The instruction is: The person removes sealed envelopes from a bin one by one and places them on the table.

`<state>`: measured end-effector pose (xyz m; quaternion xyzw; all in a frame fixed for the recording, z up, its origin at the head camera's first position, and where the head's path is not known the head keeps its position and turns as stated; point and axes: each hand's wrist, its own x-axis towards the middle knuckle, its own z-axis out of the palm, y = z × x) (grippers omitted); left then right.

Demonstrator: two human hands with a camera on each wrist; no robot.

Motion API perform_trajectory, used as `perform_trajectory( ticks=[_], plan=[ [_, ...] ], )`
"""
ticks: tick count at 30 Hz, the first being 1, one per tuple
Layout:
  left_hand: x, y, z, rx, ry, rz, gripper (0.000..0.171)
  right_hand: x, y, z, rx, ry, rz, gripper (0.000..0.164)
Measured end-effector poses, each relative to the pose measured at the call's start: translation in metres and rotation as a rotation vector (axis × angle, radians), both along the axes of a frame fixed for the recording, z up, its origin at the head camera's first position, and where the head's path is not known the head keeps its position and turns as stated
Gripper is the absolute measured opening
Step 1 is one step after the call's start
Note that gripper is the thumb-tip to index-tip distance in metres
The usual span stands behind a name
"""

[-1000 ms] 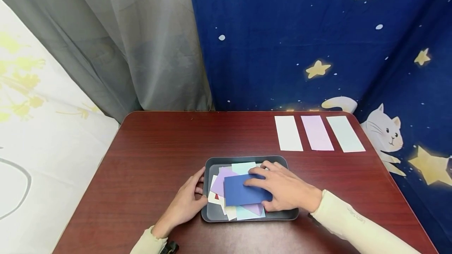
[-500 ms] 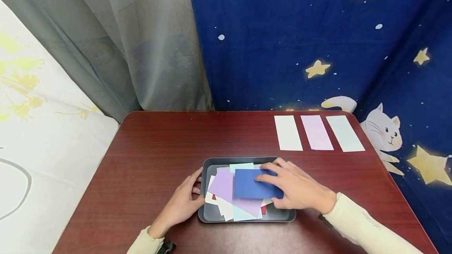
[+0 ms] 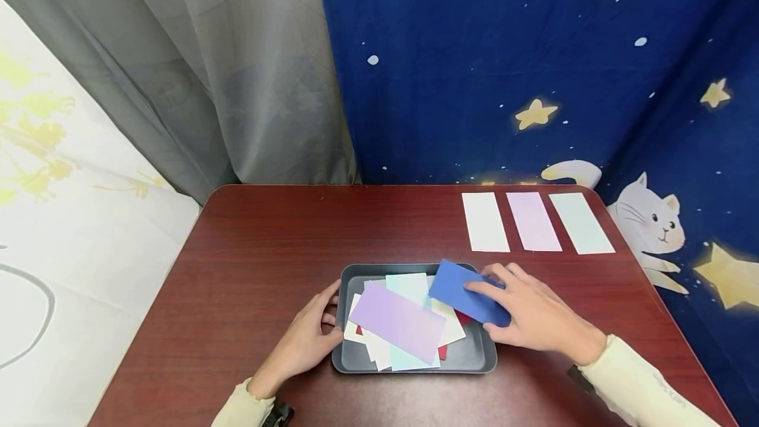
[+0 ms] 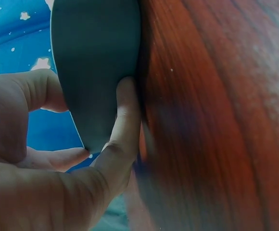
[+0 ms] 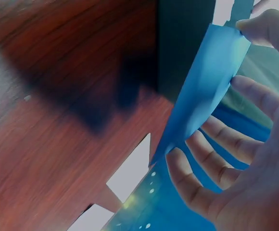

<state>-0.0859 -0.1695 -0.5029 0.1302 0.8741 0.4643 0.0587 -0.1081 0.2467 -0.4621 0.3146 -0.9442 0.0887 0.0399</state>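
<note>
My right hand (image 3: 530,308) grips a blue paper card (image 3: 459,287), tilted and lifted over the right side of a dark grey tray (image 3: 477,356). In the right wrist view the thumb and fingertips hold the blue card along one edge. My left hand (image 3: 302,338) holds the tray's left side; the left wrist view shows its fingers on the tray wall (image 4: 98,53). Inside the tray, a purple card (image 3: 398,321) lies slantwise on top of a loose pile. Pale green (image 3: 409,285), cream and white cards partly show under it, with bits of red.
Three cards lie in a row at the table's far right: a white card (image 3: 486,223), a lilac card (image 3: 534,221) and a pale green card (image 3: 582,223). The dark red wooden table (image 3: 267,242) ends at a grey curtain (image 3: 279,84) and a blue starry curtain (image 3: 450,84).
My right hand has drawn the blue card rightward off the pile and turned it, uncovering the purple card. My left hand stays at the tray, which has shifted slightly left.
</note>
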Motion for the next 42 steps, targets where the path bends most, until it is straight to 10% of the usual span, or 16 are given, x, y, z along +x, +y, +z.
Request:
perform_trajectory(
  ticks=[16, 42],
  plan=[
    [-0.001, -0.001, 0.000, -0.020, -0.031, 0.019, 0.083, 0.018, 0.024, -0.011, -0.054, -0.183, -0.362, 0.068],
    [0.000, 0.000, -0.001, -0.024, -0.032, 0.028, 0.083, 0.027, -0.007, -0.036, 0.125, -0.148, -0.522, 0.071]
  ],
)
